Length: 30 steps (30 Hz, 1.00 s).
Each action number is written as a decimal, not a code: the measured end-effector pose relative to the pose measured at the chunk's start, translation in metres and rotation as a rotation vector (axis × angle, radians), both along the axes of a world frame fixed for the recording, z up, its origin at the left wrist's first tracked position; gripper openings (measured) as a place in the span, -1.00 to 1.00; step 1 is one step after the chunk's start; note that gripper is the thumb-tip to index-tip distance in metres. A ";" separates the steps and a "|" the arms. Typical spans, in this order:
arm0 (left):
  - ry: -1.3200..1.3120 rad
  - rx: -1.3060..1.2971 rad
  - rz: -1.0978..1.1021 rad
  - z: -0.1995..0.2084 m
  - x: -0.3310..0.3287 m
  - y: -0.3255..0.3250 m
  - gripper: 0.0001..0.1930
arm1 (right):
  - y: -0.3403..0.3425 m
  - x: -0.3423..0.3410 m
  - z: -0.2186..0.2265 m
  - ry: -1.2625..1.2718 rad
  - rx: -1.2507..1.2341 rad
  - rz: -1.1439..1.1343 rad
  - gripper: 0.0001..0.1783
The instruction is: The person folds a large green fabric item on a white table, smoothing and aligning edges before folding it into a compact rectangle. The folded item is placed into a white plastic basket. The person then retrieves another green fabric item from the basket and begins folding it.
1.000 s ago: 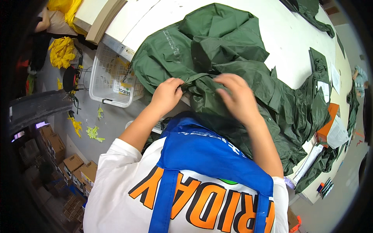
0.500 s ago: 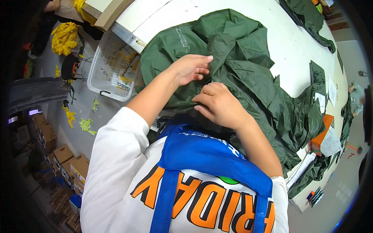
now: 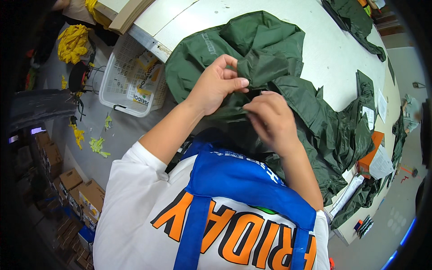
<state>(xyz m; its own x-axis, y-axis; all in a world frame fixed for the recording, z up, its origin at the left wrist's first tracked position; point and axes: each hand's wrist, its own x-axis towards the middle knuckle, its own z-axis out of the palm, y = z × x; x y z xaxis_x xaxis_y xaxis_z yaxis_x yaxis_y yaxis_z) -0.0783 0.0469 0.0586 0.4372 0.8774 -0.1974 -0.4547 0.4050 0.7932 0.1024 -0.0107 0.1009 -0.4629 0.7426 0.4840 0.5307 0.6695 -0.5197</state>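
A dark green, thin waterproof-looking garment [image 3: 193, 63] lies bunched over the table's near edge. At one of its folds, my left hand [image 3: 217, 85] is closed, pinching the green fabric between thumb and fingers. Just right of it, my right hand [image 3: 275, 118] is curled, its fingertips close together near the lower fabric edge. That hand is partly blurred, and what its fingertips hold is hidden. More of the garment spreads to the right, under and past my right forearm.
The white table [image 3: 180, 20] curves away to the right. A white plastic basket [image 3: 108, 90] with packaging stands at left below the table edge. An orange box [image 3: 372, 148] with papers sits at right. Cardboard boxes [image 3: 72, 180] are stacked on the floor at lower left.
My left hand has shifted down slightly and now pinches a lifted fold of the garment. My right hand has moved right and up. The fabric between them has been folded over.
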 end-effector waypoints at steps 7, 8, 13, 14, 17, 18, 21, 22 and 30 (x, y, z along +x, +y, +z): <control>0.351 0.382 0.021 0.033 0.002 -0.028 -0.63 | -0.008 -0.003 0.016 0.223 -0.100 -0.356 -0.84; 0.395 0.460 0.045 0.033 0.002 -0.031 -0.64 | -0.008 -0.003 0.018 0.225 -0.104 -0.350 -0.85; 0.559 0.744 0.080 0.039 0.000 -0.038 -0.72 | -0.010 0.002 0.020 0.221 -0.181 -0.347 -0.85; 0.560 0.757 0.034 0.039 -0.002 -0.040 -0.72 | -0.011 0.002 0.019 0.200 -0.212 -0.342 -0.86; 0.474 0.645 -0.080 0.013 -0.005 -0.043 -0.73 | -0.014 0.015 0.014 0.106 -0.357 -0.274 -0.88; 0.532 0.536 -0.314 0.024 -0.011 -0.036 -0.71 | -0.016 0.022 0.011 0.081 -0.484 -0.230 -0.89; 0.879 0.453 -0.213 -0.004 -0.026 0.028 -0.62 | -0.028 0.041 -0.003 -0.113 -0.737 -0.224 -0.88; 1.075 0.460 -0.038 -0.030 -0.038 0.058 -0.59 | -0.035 0.047 -0.009 -0.160 -0.824 -0.223 -0.87; 1.438 0.124 -0.079 -0.088 -0.077 0.152 -0.62 | 0.015 0.087 0.020 -0.100 -0.994 -0.176 -0.79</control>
